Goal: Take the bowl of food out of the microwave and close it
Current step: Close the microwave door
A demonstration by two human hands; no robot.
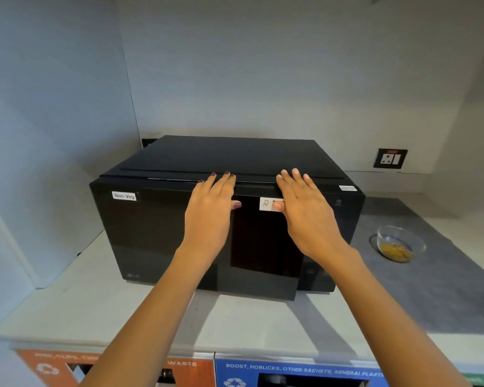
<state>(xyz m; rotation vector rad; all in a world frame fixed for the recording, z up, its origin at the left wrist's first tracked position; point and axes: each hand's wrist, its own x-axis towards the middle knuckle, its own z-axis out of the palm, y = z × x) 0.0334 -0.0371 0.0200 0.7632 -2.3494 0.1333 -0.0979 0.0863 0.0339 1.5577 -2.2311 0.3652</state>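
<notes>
A black microwave with a "Non-Veg" label stands on the white counter. Its door lies almost flush with the body, with a thin gap along the top edge. My left hand rests flat on the upper middle of the door, fingers spread over the top edge. My right hand presses flat beside it, its thumb over a small white sticker. A clear glass bowl holding yellow food sits on the grey mat to the right of the microwave, apart from both hands.
A grey mat covers the counter's right side. A wall socket sits behind on the right. Walls close in the left and back. Orange and blue waste-bin labels run below the counter's front edge.
</notes>
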